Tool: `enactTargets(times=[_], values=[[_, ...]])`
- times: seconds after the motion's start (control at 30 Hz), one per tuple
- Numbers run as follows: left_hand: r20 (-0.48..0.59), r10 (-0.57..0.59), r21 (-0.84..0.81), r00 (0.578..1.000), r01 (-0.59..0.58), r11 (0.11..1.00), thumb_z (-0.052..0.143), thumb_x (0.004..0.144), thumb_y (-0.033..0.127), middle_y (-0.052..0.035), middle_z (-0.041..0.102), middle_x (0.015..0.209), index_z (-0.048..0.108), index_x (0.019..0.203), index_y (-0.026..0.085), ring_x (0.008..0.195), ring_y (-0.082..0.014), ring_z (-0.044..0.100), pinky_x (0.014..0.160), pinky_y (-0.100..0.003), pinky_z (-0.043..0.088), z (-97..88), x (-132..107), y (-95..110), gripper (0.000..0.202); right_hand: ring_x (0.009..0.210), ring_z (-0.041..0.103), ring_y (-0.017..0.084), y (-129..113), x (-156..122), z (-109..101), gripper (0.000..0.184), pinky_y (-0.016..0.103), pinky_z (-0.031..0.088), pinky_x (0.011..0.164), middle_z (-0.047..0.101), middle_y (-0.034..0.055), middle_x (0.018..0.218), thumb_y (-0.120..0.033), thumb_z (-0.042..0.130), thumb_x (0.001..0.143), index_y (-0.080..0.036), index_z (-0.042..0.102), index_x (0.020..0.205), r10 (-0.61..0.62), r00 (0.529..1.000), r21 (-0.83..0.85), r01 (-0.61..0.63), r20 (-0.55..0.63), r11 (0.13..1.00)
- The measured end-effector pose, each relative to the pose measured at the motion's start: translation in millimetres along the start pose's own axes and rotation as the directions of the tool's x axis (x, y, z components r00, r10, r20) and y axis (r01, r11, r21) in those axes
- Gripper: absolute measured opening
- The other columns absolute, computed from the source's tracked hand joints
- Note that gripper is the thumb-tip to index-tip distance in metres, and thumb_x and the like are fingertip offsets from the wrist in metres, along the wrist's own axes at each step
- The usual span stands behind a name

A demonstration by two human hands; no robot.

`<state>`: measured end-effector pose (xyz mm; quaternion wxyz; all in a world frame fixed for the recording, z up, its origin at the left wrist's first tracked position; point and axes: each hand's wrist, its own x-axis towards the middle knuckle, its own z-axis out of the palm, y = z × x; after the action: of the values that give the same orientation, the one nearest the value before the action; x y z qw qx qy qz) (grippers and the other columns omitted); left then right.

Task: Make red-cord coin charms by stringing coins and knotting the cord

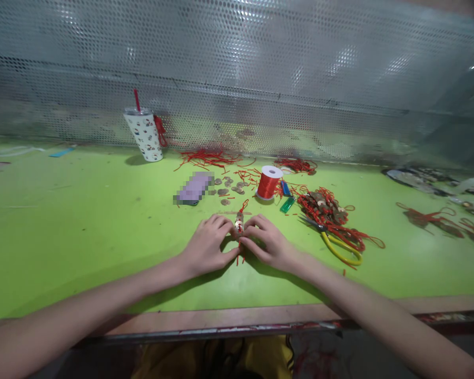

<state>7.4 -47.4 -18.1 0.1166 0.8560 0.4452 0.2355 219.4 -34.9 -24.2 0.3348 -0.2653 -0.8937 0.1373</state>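
Between my hands, just above the green tabletop [102,237], is a string of coins on red cord [239,225]. A red loop shows at its far end and loose red cord ends hang at the near end. My left hand [213,242] pinches it from the left, thumb and fingertips curled in. From the right, my right hand [266,242] grips it with thumb and forefinger. The fingertips partly cover the lower coins and the knot. Loose coins [225,192] lie a little beyond, beside a spool of red cord [267,183].
Yellow-handled scissors [342,250] lie right of my hands, against a pile of corded coins [326,208]. Green [287,205] and blue lighters [286,188] sit by the spool. A pixelated purple object [195,188] and a tumbler with a straw [145,134] stand farther back, before a perforated metal panel [229,68].
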Motion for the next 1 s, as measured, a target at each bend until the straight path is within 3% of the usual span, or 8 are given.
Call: enactTargets(times=[0.23, 0.47, 0.67, 0.8, 0.87, 1.0], values=[[0.055, -0.072, -0.015, 0.996, 0.073, 0.997, 0.062, 0.084, 0.021, -0.0065, 0.067, 0.098, 0.063, 0.084, 0.019, 0.105, -0.0293, 0.061, 0.089, -0.046, 0.046, -4.5, 2.3, 1.0, 0.002, 0.095, 0.056, 0.023, 3.3, -2.4, 2.5, 0.008, 0.040, 0.050, 0.085, 0.062, 0.0096, 0.098, -0.023, 0.057, 0.098, -0.020, 0.065, 0.097, -0.015, 1.000, -0.027, 0.015, -0.002, 1.000], [0.028, -0.058, -0.034, 0.998, 0.059, 0.998, 0.058, 0.089, 0.023, -0.0044, 0.070, 0.084, 0.061, 0.082, 0.019, 0.084, -0.0237, 0.064, 0.079, -0.040, 0.045, -4.6, 1.4, -2.0, 0.009, 0.094, 0.055, 0.023, 4.0, -2.4, 2.3, 0.009, 0.040, 0.049, 0.084, 0.061, 0.0092, 0.097, -0.023, 0.057, 0.098, -0.020, 0.063, 0.093, 0.010, 1.000, -0.065, -0.010, 0.006, 0.998], [0.000, -0.040, -0.245, 0.999, 0.039, 0.969, 0.059, 0.089, 0.024, -0.0013, 0.070, 0.078, 0.062, 0.081, 0.019, 0.073, -0.0182, 0.064, 0.069, -0.031, 0.047, -0.8, 1.3, -2.1, 0.010, 0.090, 0.054, 0.023, 0.0, -1.5, 1.9, 0.009, 0.040, 0.049, 0.081, 0.061, 0.0093, 0.094, -0.023, 0.055, 0.098, -0.021, 0.061, 0.091, -0.019, 1.000, -0.076, 0.018, -0.012, 0.997], [0.019, -0.083, -0.347, 0.996, 0.084, 0.934, 0.060, 0.087, 0.024, -0.0007, 0.070, 0.076, 0.061, 0.079, 0.019, 0.070, -0.0170, 0.064, 0.066, -0.029, 0.049, 0.6, 3.0, -2.0, 0.009, 0.089, 0.055, 0.023, -7.3, -0.3, 0.9, 0.008, 0.040, 0.049, 0.079, 0.061, 0.0097, 0.093, -0.023, 0.054, 0.097, -0.021, 0.062, 0.094, -0.064, 0.998, -0.061, 0.065, 0.019, 0.996], [0.040, -0.114, -0.426, 0.993, 0.121, 0.897, 0.062, 0.085, 0.025, -0.0001, 0.071, 0.077, 0.061, 0.087, 0.019, 0.070, -0.0172, 0.066, 0.066, -0.029, 0.050, 0.9, 4.1, -3.4, 0.006, 0.088, 0.055, 0.023, -10.9, 0.4, 0.7, 0.009, 0.040, 0.049, 0.079, 0.061, 0.0101, 0.093, -0.022, 0.054, 0.098, -0.021, 0.062, 0.095, -0.078, 0.995, -0.049, 0.081, 0.056, 0.995], [0.088, -0.170, -0.573, 0.981, 0.189, 0.798, 0.065, 0.086, 0.029, -0.0005, 0.074, 0.079, 0.057, 0.107, 0.019, 0.077, -0.0193, 0.071, 0.070, -0.030, 0.054, 3.0, 5.6, -8.4, 0.025, 0.086, 0.055, 0.023, -15.8, 1.1, 1.1, 0.012, 0.040, 0.049, 0.079, 0.064, 0.0107, 0.093, -0.022, 0.053, 0.099, -0.020, 0.064, 0.095, -0.090, 0.991, -0.021, 0.093, 0.099, 0.995]])
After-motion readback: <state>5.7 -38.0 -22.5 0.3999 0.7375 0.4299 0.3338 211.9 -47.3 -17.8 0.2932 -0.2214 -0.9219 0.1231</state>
